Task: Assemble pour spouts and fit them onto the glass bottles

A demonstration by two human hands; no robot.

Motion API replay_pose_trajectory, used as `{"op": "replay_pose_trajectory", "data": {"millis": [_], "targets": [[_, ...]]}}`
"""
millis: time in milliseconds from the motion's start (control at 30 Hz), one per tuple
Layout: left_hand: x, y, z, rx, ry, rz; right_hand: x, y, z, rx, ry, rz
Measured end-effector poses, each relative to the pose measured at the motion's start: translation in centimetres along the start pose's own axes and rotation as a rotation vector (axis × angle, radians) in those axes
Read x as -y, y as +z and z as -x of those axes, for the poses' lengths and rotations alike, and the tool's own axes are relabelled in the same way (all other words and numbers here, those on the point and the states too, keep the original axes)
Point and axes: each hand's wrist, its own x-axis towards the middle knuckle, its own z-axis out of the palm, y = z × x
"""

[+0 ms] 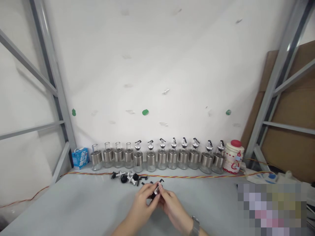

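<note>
Above the grey tabletop, my left hand [142,202] and my right hand [172,205] meet, fingers closed around one pour spout [156,191]. Its silver body and black stopper show between the fingertips, with a black flap sticking up at the top; the rest is hidden by the fingers. Beyond my left hand lies a loose pile of silver-and-black pour spouts [128,177] with small black flaps [142,179] beside it. Behind, a row of glass bottles with steel sleeves lines the wall; the left ones, such as this bottle [96,158], have bare necks, the others carry spouts.
A blue carton [80,158] stands at the row's left end and a cream canister with a red lid [233,157] at its right. A twisted red-yellow wire [187,177] crosses the table before the bottles. Grey metal posts [52,62] frame both sides; a power strip [261,177] lies right.
</note>
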Motion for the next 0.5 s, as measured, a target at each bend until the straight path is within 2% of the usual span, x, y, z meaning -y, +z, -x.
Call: {"op": "replay_pose_trajectory", "data": {"millis": [100,167,267,333,500], "targets": [[0.7,0.2,0.2,-0.047,0.111,-0.088,0.5,-0.2,-0.2,0.034,0.007,0.095],[1.4,0.4,0.4,-0.093,0.175,-0.139,0.9,-0.9,-0.5,0.022,0.011,0.251],[2.4,0.6,0.4,-0.115,0.251,-0.166,1.6,-2.3,-0.8,-0.124,-0.092,0.58],[2.6,0.6,0.4,-0.108,0.293,-0.169,2.2,-3.0,-1.0,-0.167,-0.166,0.727],[1.9,0.4,0.2,-0.06,0.33,-0.13,3.3,-3.2,-0.9,0.0,-0.189,0.815]]}}
